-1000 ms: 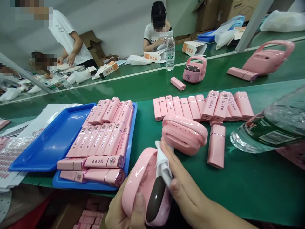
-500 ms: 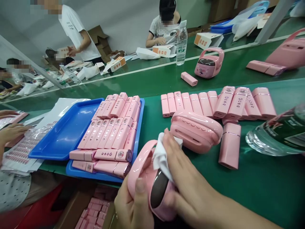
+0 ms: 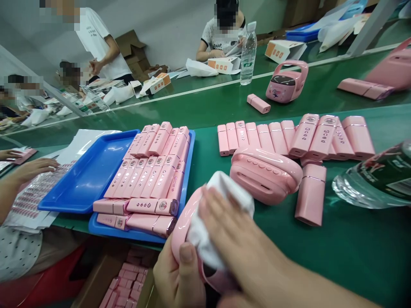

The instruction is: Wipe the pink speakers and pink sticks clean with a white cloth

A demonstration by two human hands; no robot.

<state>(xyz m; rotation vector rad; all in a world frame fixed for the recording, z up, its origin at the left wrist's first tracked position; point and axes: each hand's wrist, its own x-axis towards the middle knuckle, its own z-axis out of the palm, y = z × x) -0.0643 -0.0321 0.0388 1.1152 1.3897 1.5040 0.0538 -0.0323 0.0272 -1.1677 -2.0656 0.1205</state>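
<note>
With my left hand (image 3: 180,276), I grip the pink handled case (image 3: 180,233); the thumb lies along the near side of the handle loop and the fingers close around the body. The case is raised in front of me at the near edge of the worktop (image 3: 356,252). The fingers of my right hand (image 3: 240,237) lie together, nearly straight, and hold the white cloth (image 3: 199,239) flat against the case. The cloth covers most of the front; only a small dark part shows below it. I judge the step in hand to be wiping, and this case to be partway through; the covered surface cannot be inspected, so its finish cannot be confirmed. A second handled case (image 3: 261,188) sits on the worktop just beyond the cloth, and a third (image 3: 284,89) stands farther back; neither shows whether it is wiped. A row of pink units (image 3: 265,139) lies behind the second case, with a single pink unit (image 3: 311,194) in front of its right end. To the left, more pink units (image 3: 141,179) are stacked in the lower blue tray (image 3: 190,171), beside an upper blue tray (image 3: 85,179) with a bare floor. None of these is in my hands. Whether they are finished or pending cannot be determined from their positions.
</note>
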